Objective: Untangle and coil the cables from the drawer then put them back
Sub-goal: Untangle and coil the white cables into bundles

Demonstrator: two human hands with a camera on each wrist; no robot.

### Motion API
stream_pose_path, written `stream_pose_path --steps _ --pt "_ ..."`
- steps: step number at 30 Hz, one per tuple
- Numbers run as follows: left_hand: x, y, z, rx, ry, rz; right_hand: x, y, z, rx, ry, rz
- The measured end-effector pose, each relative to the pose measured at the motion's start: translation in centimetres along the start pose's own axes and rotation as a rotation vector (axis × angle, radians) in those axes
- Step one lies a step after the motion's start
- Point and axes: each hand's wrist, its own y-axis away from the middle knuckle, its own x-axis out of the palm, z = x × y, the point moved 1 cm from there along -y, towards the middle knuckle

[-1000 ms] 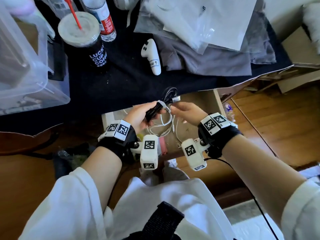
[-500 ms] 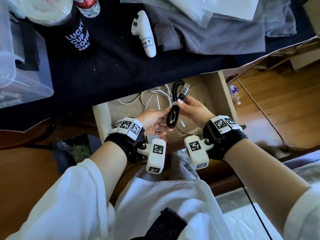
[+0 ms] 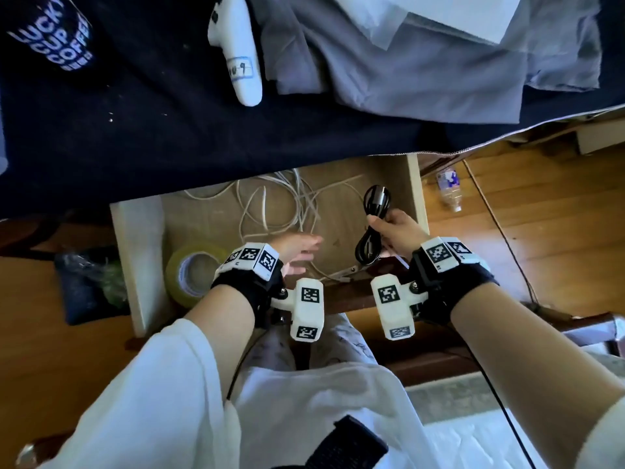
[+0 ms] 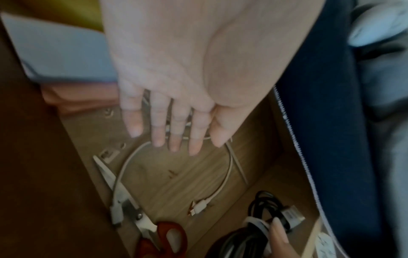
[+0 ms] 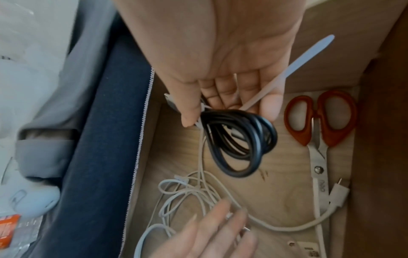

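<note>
The wooden drawer [image 3: 414, 184] is pulled out below the dark desk. My right hand [image 3: 392, 228] grips a coiled black cable [image 3: 370, 228] bound by a white tie, holding it at the drawer's right side just above the floor. The same black coil [image 5: 238, 143] hangs from my fingers in the right wrist view, its tie strap [image 5: 293, 68] sticking out. My left hand [image 3: 299, 250] is flat with straight fingers, holding nothing, over the tangled white cables [image 3: 280, 204] on the drawer floor. Those white cables [image 4: 220, 174] lie beneath the left hand [image 4: 174, 132].
Orange-handled scissors [image 5: 320, 122] lie along the drawer's near side. A roll of yellow tape [image 3: 194, 272] sits in its left corner. On the desk above stand a coffee cup [image 3: 54, 38], a white controller [image 3: 238, 52] and grey cloth [image 3: 406, 69]. A plastic bottle [image 3: 448, 187] lies on the floor.
My left hand let go of the black coil and moved left over the white cables. My right hand carried the coil down to the drawer's right side.
</note>
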Motion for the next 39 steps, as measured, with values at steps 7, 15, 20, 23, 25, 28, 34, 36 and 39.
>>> stream_pose_path --steps 7,15,20,23,25,28,34,36,39 --pt "-0.1 -2.7 -0.4 -0.092 0.16 -0.092 -0.2 -1.0 -0.1 0.021 0.125 -0.034" --pt "-5.4 -3.2 0.9 0.011 0.295 -0.321 0.8 -2.1 1.5 0.042 0.59 -0.259" --pt "-5.5 -2.1 0.7 0.057 0.346 -0.374 1.4 -2.7 1.9 0.086 0.682 -0.276" --pt "-5.5 -2.0 1.2 0.057 0.36 -0.39 1.6 -3.2 2.0 0.123 0.701 -0.24" --pt "-5.4 -1.5 1.2 0.076 0.363 -0.39 1.8 -3.5 2.1 0.148 0.72 -0.213" --pt "-5.1 -0.7 1.0 0.107 0.342 -0.343 1.9 -3.9 2.0 0.163 0.726 -0.197" --pt "-4.9 1.0 1.1 0.132 0.381 -0.302 2.4 -3.4 1.9 0.178 0.712 -0.243" --pt "-5.3 1.6 1.4 0.134 0.382 -0.299 2.4 -2.6 2.4 0.145 0.741 -0.28" --pt "-6.2 3.0 1.8 0.155 0.391 -0.259 2.5 -0.9 3.6 0.026 0.721 -0.332"
